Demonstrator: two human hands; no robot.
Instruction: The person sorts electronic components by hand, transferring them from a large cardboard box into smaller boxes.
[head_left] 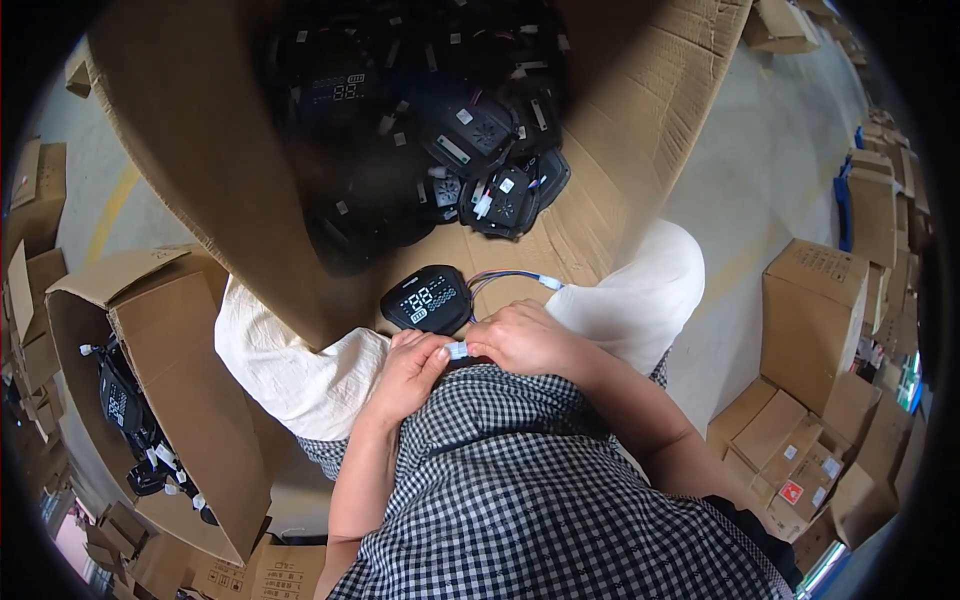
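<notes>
Just in front of my lap, my left hand [410, 372] pinches a small white plug connector [457, 350] between thumb and fingers. On its other side, my right hand [522, 338] closes on the same connector and covers part of it. Right beyond the hands lies a black display panel [428, 300] with printed white segments facing up, on the cardboard. A bundle of coloured wires [500, 274] runs from beside it to a second white plug [550, 283] near my right knee. Fingers hide where the held connector's wires go.
A large open cardboard box [640, 130] tilts toward me, with many black display units [470, 135] piled inside. To my left stands another open carton [190, 390] holding wired panels [118, 400]. Stacked cartons [815, 310] line the right side of the floor.
</notes>
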